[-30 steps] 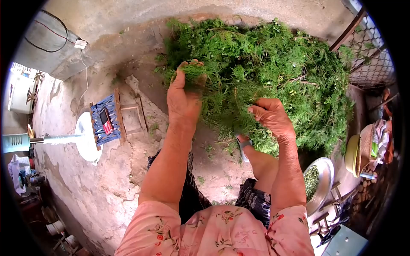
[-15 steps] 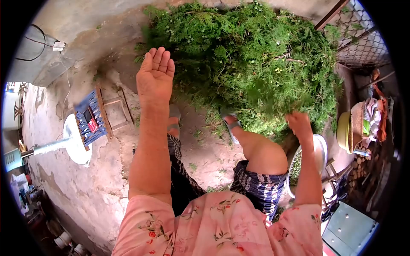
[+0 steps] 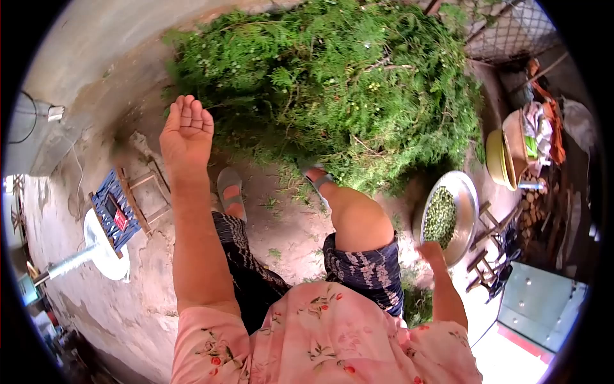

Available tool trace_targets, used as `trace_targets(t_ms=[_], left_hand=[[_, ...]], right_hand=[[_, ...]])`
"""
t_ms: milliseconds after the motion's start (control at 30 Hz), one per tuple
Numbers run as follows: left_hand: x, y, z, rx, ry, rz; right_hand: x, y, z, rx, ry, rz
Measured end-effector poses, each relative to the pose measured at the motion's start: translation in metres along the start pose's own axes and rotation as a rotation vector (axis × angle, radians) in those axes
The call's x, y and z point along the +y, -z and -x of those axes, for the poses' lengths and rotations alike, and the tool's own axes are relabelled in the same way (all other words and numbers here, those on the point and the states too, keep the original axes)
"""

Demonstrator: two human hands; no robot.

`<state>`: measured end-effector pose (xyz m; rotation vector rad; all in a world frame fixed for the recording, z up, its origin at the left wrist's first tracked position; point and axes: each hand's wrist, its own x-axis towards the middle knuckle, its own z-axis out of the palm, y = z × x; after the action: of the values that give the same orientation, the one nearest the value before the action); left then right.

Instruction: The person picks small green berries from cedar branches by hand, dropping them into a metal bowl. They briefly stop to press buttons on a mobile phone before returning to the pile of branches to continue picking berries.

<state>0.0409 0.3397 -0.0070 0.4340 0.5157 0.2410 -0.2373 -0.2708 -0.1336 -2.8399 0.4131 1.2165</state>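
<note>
My left hand point(image 3: 186, 131) is held out palm up over the ground, near the left edge of a large pile of green conifer branches point(image 3: 345, 96). Its fingers are together, slightly bent, with nothing in the palm. Down at the right, my right hand point(image 3: 432, 250) is by the near rim of a metal basin point(image 3: 469, 195) holding small green cones or berries point(image 3: 440, 214). Its fingers look curled closed; whatever they may hold is hidden. More green sprigs point(image 3: 419, 306) lie on the ground beside my right leg, below that hand.
At the left stand a stool with a blue woven seat point(image 3: 117, 211), a dark red-marked object lying on it, and a white fan point(image 3: 96, 253). Yellow and woven baskets point(image 3: 499, 160), a wooden folding stool point(image 3: 486, 265) and a metal box point(image 3: 540, 301) are at the right.
My right hand has come down from the pile, where a blurred green sprig was at it, to beside the basin. No sprig shows there now. The view has shifted, with the left hand still palm up.
</note>
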Motion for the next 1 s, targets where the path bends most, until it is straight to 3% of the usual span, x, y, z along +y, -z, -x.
trace_targets(t_ms=[33, 67, 133, 200, 300, 400, 500, 533, 567, 633, 667, 733, 800, 867, 900, 933, 1000], left_hand=[[0.000, 0.002, -0.002, -0.005, 0.015, -0.003], [0.000, 0.005, -0.004, -0.082, 0.051, 0.006], [-0.004, 0.008, -0.005, -0.159, 0.096, 0.004], [-0.010, 0.002, -0.002, -0.140, 0.105, -0.020], [-0.014, -0.003, 0.002, -0.138, 0.100, -0.061], [-0.016, -0.005, 0.001, -0.155, 0.120, -0.090], [-0.014, -0.002, -0.002, -0.146, 0.121, -0.107], [-0.013, -0.001, -0.003, -0.161, 0.119, -0.116], [-0.013, 0.001, -0.004, -0.175, 0.119, -0.124], [-0.013, 0.000, -0.002, -0.159, 0.120, -0.124], [-0.013, -0.001, -0.002, -0.149, 0.115, -0.123], [-0.014, -0.004, -0.002, -0.125, 0.113, -0.129], [-0.016, -0.005, -0.002, -0.105, 0.106, -0.133], [-0.017, -0.005, -0.003, -0.117, 0.123, -0.139], [-0.017, -0.005, -0.003, -0.115, 0.122, -0.142], [-0.018, -0.005, -0.003, -0.113, 0.129, -0.141], [-0.018, -0.006, -0.003, -0.109, 0.131, -0.141]], right_hand=[[0.000, -0.008, -0.020, 0.289, 0.322, -0.126], [-0.068, 0.049, 0.002, 0.053, -0.116, -0.755], [-0.118, 0.072, -0.003, 0.205, 0.001, -0.958], [-0.125, 0.067, -0.022, 0.695, 0.408, -0.517], [-0.112, 0.068, -0.030, 0.839, 0.315, -0.587], [-0.066, 0.073, -0.026, 1.008, 0.211, -0.313], [0.013, 0.052, -0.022, 1.024, -0.102, 0.051], [0.031, 0.052, -0.022, 0.792, -0.399, 0.063], [0.047, 0.051, -0.025, 0.685, -0.540, 0.178], [0.053, 0.065, -0.025, 0.585, -0.627, -0.007], [0.053, 0.062, -0.032, 0.579, -0.626, -0.005], [0.047, 0.056, -0.047, 0.826, -0.348, -0.116], [0.009, 0.059, -0.067, 0.824, -0.175, -0.217], [-0.047, 0.070, -0.080, 0.659, -0.010, -0.285], [-0.069, 0.065, -0.090, 0.696, 0.122, -0.338], [-0.090, 0.059, -0.102, 0.681, 0.150, -0.400], [-0.122, 0.037, -0.138, 0.419, 0.130, -0.769]])
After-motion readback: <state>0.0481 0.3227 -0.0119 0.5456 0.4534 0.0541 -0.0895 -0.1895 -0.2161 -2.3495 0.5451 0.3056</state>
